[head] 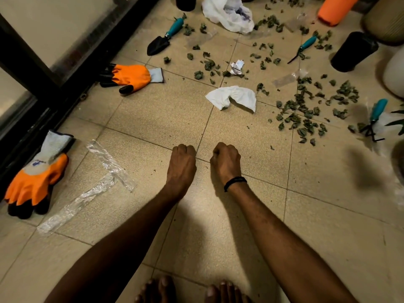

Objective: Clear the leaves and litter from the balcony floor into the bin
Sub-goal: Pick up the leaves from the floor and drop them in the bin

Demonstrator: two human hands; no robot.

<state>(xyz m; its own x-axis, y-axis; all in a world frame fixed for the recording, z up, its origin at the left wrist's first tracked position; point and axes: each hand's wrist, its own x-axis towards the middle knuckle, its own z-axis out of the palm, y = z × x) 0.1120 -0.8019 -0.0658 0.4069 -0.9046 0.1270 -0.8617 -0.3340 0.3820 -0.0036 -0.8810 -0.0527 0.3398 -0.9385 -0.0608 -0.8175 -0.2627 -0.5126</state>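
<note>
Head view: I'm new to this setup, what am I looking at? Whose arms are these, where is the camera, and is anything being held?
No machine here: a person wears one camera on the head, looking down at their own arms. The left hand and right hand are curled into fists above the tiled floor; nothing shows in either. Ahead lie green leaves, a white tissue and a crumpled paper. Clear plastic strips and two orange gloves lie at the left, and a teal-handled trowel lies further off.
</note>
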